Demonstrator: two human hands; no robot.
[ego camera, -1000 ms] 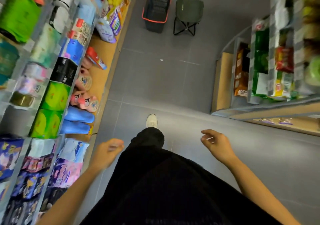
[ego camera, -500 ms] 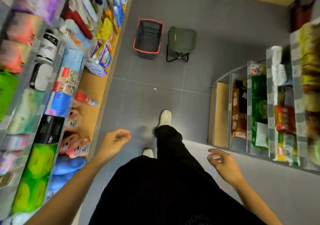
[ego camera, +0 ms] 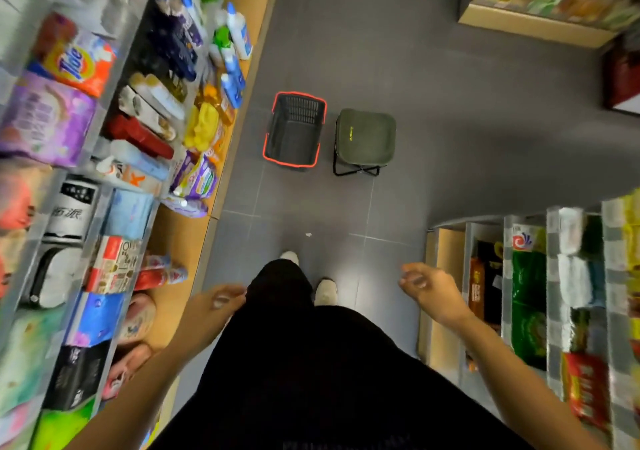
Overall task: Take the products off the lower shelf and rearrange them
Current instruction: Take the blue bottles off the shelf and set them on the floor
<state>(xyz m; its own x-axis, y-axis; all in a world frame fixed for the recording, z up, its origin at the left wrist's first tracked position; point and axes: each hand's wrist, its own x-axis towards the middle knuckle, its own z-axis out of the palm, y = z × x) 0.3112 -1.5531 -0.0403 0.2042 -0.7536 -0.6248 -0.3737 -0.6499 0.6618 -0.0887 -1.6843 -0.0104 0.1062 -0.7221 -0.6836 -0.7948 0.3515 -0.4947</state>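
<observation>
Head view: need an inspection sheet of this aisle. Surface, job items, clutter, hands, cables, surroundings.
Surface: grey tiled floor; wooden lower shelf on the person's left.
Job's things: purple pouches, blue-capped bottles and a red tube lie on the lower shelf; none in hand.
Clutter: small white scrap on the floor; black basket with red rim, apparently empty, beside a green folding stool, not touching.
Hands: left hand and right hand loosely curled, holding nothing.
Cables: nothing seen.
Surroundings: stocked snack shelving on the right; product labels blurred.
</observation>
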